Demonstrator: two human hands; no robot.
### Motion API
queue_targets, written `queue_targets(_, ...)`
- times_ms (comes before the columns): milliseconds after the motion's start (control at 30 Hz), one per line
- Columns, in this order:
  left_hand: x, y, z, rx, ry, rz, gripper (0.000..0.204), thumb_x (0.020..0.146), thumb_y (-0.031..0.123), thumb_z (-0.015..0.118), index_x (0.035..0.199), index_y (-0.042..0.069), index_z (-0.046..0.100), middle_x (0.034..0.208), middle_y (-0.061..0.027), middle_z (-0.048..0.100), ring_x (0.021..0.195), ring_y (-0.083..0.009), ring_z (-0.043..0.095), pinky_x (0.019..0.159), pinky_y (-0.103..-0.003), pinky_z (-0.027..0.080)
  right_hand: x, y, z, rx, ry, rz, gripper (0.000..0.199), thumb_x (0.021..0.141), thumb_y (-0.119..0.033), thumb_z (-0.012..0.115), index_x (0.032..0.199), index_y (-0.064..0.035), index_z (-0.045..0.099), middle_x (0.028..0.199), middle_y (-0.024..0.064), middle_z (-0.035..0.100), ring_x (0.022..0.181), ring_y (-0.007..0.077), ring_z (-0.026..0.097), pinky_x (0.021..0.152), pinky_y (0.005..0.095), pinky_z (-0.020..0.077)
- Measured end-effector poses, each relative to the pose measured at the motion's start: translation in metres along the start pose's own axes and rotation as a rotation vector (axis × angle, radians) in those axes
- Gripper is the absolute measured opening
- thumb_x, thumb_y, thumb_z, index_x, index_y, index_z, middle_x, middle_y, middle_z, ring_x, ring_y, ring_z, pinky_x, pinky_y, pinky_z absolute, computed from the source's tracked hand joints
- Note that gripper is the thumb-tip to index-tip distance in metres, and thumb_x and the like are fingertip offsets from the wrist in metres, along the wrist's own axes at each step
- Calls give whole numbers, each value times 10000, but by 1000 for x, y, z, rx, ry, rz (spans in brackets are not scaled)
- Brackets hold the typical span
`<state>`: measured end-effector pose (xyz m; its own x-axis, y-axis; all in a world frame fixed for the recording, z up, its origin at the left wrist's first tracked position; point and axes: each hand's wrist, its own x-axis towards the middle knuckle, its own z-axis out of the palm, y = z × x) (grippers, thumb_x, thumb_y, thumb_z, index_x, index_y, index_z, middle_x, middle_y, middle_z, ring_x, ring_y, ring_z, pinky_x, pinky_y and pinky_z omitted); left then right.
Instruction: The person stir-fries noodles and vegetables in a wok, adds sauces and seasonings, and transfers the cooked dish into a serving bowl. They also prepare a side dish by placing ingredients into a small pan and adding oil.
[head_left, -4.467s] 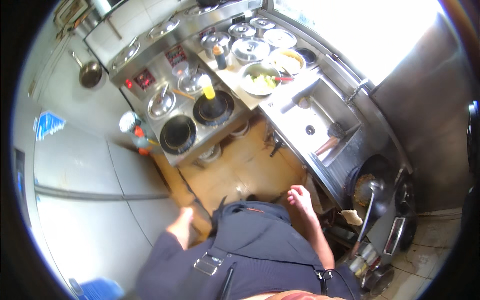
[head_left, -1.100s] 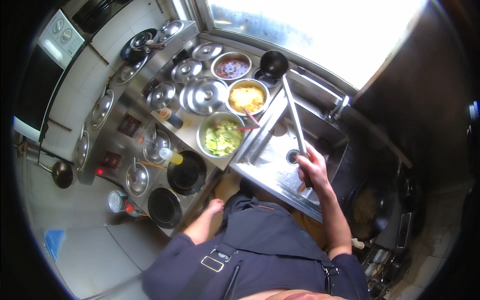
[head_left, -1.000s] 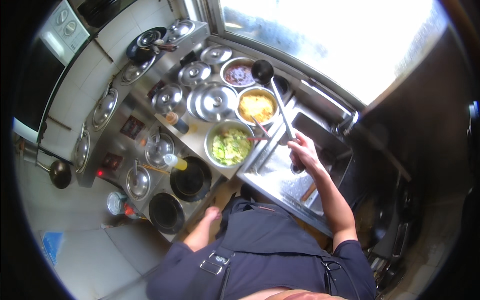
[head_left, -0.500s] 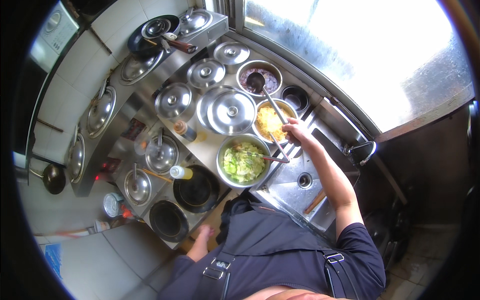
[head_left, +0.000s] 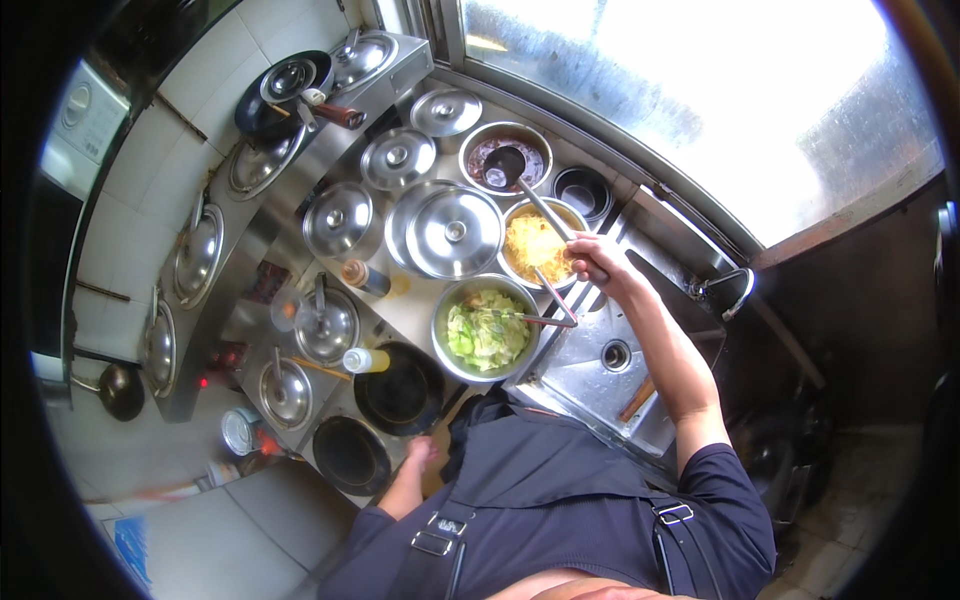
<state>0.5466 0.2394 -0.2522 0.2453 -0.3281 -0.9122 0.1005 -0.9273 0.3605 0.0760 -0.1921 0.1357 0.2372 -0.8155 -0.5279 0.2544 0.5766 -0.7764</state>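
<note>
My right hand [head_left: 597,262] is closed around the handle of a ladle [head_left: 545,210]. The ladle's dark bowl hangs in or just over a steel pot [head_left: 545,150] with dark reddish contents; I cannot tell if it touches them. Below the handle stands a bowl of yellow shreds [head_left: 532,245]. Nearer me is a steel bowl of chopped green leaves [head_left: 487,330]. Slim metal utensil handles [head_left: 555,308] reach into both bowls and meet at the sink's edge. My left hand [head_left: 422,453] hangs low by the front of the black pans, its fingers small and blurred.
Steel lids [head_left: 455,231] lie across the counter on the left. Two black pans [head_left: 399,388] sit near the front, with a yellowish bottle [head_left: 366,360] and a brown one [head_left: 366,277]. A sink [head_left: 585,375] with a faucet [head_left: 735,290] is at right, a window [head_left: 690,110] behind.
The view has shifted slightly. The ladle's bowl sits a little lower in the pot and shows pale, shiny liquid inside. My left hand stays low at the front.
</note>
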Motion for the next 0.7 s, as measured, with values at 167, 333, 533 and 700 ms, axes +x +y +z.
queue_targets(167,22,-10,4,127,-66,-67,242,1001,211,567,1109,41,703,1030,-148,726,889,-264,720,729,-414,605,-90,-9,-25,338,-20,22,109,995,-78,633,1055,-42,549,871,85,663,529,43,512,413,213,426)
queue_targets(333,39,29,6,292,-190,0,209,987,195,579,1045,48,717,968,-147,727,846,-248,712,698,-403,584,-249,23,-53,564,-64,-177,161,1045,-71,573,1189,-6,541,968,108,617,502,52,455,378,207,373)
queue_targets(533,63,118,49,614,-336,-1,195,978,188,590,1019,49,720,942,-145,729,819,-245,709,684,-399,578,-452,115,-46,677,362,-468,654,995,-70,609,1592,19,355,982,109,587,537,64,515,422,217,426)
queue_targets(700,66,140,96,762,-362,56,183,972,183,599,997,50,723,920,-144,730,797,-241,706,672,-396,572,-547,193,-43,596,860,-593,695,982,-24,590,1624,-9,324,1018,103,610,634,86,574,499,230,505)
